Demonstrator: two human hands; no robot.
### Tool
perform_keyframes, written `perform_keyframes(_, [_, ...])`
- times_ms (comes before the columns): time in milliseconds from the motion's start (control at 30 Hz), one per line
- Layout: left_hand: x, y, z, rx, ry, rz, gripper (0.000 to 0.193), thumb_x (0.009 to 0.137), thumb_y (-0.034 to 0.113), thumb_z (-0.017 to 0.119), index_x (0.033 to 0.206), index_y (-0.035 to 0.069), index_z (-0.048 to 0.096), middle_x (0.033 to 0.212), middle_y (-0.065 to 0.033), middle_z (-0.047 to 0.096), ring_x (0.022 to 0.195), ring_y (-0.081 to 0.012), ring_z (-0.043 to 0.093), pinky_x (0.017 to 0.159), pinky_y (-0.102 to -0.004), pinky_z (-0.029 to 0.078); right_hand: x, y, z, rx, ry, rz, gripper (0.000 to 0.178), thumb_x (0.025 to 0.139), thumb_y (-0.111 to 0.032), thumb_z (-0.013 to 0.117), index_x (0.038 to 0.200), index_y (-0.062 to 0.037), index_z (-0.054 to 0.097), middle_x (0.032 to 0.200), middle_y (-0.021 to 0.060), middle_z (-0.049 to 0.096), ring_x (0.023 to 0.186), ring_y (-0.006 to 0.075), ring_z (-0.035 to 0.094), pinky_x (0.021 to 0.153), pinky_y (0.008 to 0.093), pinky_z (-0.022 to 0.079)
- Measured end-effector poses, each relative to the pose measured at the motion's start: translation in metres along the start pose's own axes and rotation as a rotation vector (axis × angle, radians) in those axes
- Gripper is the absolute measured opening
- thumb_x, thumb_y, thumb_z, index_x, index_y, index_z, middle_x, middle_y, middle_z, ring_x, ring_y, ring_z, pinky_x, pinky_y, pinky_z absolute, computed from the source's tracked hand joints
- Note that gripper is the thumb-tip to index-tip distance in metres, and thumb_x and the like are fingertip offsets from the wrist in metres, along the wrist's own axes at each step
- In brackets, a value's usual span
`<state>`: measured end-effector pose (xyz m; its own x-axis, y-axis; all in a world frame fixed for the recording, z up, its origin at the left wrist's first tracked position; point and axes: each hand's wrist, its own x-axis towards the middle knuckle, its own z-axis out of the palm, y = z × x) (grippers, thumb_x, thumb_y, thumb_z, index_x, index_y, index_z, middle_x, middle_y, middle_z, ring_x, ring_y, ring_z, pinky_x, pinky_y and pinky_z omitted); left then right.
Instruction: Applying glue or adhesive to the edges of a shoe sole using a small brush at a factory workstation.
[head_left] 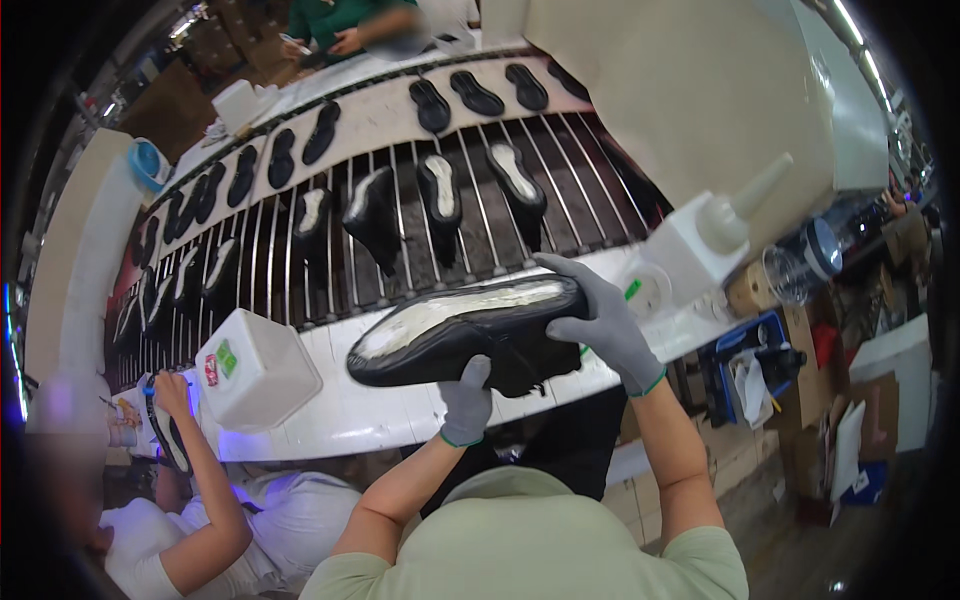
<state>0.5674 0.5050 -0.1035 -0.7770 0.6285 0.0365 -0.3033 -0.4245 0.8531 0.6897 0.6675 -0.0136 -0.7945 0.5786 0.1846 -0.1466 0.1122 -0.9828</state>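
A black shoe upper [440,358] with a cream-coated bottom facing up is held sideways over the white table edge, its toe to the left. My right hand [606,325], in a grey glove, is closed round the heel end, thumb on the near side and fingers over the far edge. From below, my grey-gloved left hand [467,405] grips the near side; its thumb shows against the upper, and its other fingers are mostly hidden behind it. Just beyond, more black uppers, such as one upper [440,195] with a pale bottom, rest on the metal rods of a conveyor [375,280].
Black soles [430,105] line a pale strip along the conveyor's far side. A white container [255,370] stands left, a white spouted bottle [700,245] right. One co-worker [200,520] at left holds a shoe part; another person [350,25] is across the table. A blue bin [745,365] sits right.
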Motion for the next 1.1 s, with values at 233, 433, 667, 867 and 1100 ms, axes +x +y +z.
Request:
perform_keyframes(233, [-0.023,0.007,-0.067,1.126,-0.327,0.232,0.049,0.085,0.025,0.067,0.130,0.010,0.054,0.127,-0.0132,0.058,0.120,-0.0321,0.052,0.104,-0.0423,0.038,-0.065,0.072,-0.010,-0.022,0.878,0.202,0.031,0.087,-0.008,0.065,0.116,0.0018,0.060,0.098,0.0085,0.067,0.073,0.0093,0.059,0.062,0.0211,0.046])
perform_keyframes(433, [-0.036,0.058,-0.024,1.846,-0.566,0.422,0.058,0.093,0.046,0.048,0.145,0.021,0.038,0.147,-0.0045,0.041,0.139,-0.0262,0.032,0.117,-0.0496,0.015,-0.095,0.134,-0.003,0.297,1.036,0.408,0.038,0.084,-0.010,0.069,0.117,0.0062,0.058,0.089,0.0066,0.064,0.065,0.0077,0.054,0.053,0.0201,0.041])
perform_keyframes(667, [-0.042,0.043,-0.021,1.515,-0.499,0.272,0.051,0.090,0.031,0.060,0.138,0.017,0.048,0.139,-0.0065,0.051,0.132,-0.0278,0.040,0.114,-0.0542,0.017,-0.084,0.157,-0.013,0.421,0.983,0.413,0.033,0.086,-0.013,0.069,0.113,0.0043,0.060,0.093,0.0071,0.066,0.065,0.0052,0.052,0.054,0.0189,0.038])
perform_keyframes(867, [-0.038,0.036,-0.029,1.465,-0.450,0.261,0.051,0.091,0.032,0.059,0.138,0.017,0.048,0.139,-0.0058,0.051,0.133,-0.0274,0.040,0.115,-0.0536,0.017,-0.094,0.119,-0.026,0.367,0.873,0.346,0.028,0.089,-0.005,0.063,0.115,0.0037,0.058,0.092,0.0084,0.064,0.077,0.0133,0.060,0.069,0.0244,0.050])
perform_keyframes(1100, [-0.031,0.027,-0.034,1.422,-0.383,0.233,0.050,0.091,0.034,0.058,0.138,0.017,0.049,0.138,-0.0050,0.051,0.133,-0.0270,0.039,0.115,-0.0528,0.016,-0.109,0.082,-0.099,-0.502,0.703,0.469,0.023,0.082,-0.016,0.069,0.102,-0.0050,0.072,0.088,0.0056,0.069,0.071,0.0118,0.062,0.064,0.0263,0.047])
